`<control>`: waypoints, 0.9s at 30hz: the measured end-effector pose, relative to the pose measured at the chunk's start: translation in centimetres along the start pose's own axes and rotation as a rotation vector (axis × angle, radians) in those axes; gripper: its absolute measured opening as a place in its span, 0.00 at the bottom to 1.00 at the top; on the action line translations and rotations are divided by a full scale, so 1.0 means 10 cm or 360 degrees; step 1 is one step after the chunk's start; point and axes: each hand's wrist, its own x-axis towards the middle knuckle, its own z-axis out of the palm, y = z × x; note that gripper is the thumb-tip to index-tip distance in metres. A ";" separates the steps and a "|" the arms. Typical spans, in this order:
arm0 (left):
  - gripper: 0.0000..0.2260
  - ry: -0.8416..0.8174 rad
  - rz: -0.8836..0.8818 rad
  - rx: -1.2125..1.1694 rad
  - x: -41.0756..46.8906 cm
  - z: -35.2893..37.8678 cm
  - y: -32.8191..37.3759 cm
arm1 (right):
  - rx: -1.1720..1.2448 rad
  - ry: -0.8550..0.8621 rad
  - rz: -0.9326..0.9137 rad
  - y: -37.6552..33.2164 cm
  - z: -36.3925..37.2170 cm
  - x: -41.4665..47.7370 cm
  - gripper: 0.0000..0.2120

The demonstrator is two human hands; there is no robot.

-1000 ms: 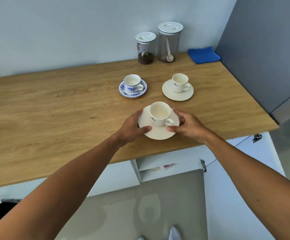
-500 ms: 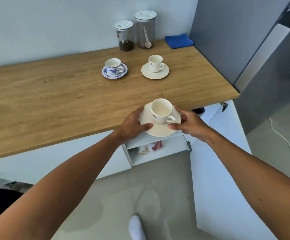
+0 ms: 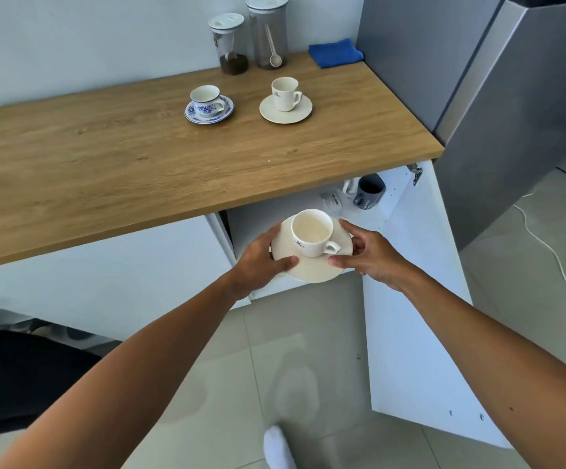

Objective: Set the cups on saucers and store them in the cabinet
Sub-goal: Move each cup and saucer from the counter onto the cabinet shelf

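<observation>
A cream cup [image 3: 311, 233] stands upright on a cream saucer [image 3: 312, 270] that both my hands hold below the counter edge, in front of the open cabinet [image 3: 369, 214]. My left hand [image 3: 261, 262] grips the saucer's left rim, my right hand [image 3: 368, 253] its right rim. On the wooden counter [image 3: 105, 170] stand a blue-patterned cup [image 3: 205, 100] on its blue-patterned saucer [image 3: 192, 113] and a second cream cup [image 3: 284, 93] on a cream saucer [image 3: 286, 115].
The white cabinet door [image 3: 410, 316] hangs open to the right. A dark mug [image 3: 369, 196] and a small packet [image 3: 331, 201] sit inside the cabinet. Two lidded jars [image 3: 249, 38] and a blue cloth [image 3: 335, 53] are at the counter's back. A grey fridge [image 3: 511, 113] stands at right.
Both hands lifted the cup and saucer off the counter and brought them down past its front edge to the open cabinet. The view dropped and now shows the cabinet's inside.
</observation>
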 end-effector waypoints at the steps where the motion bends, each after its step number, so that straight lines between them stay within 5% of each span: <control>1: 0.38 -0.0001 -0.0011 0.0010 0.04 0.01 -0.05 | 0.0004 -0.0004 0.0006 0.04 0.01 0.05 0.47; 11: 0.36 0.0012 -0.0044 0.0053 0.72 -0.01 -0.70 | -0.0058 0.0016 -0.0035 0.55 0.17 0.91 0.53; 27: 0.36 0.0197 0.0089 -0.0032 2.59 0.07 -2.02 | -0.0237 -0.0071 -0.0311 1.47 0.11 3.13 0.45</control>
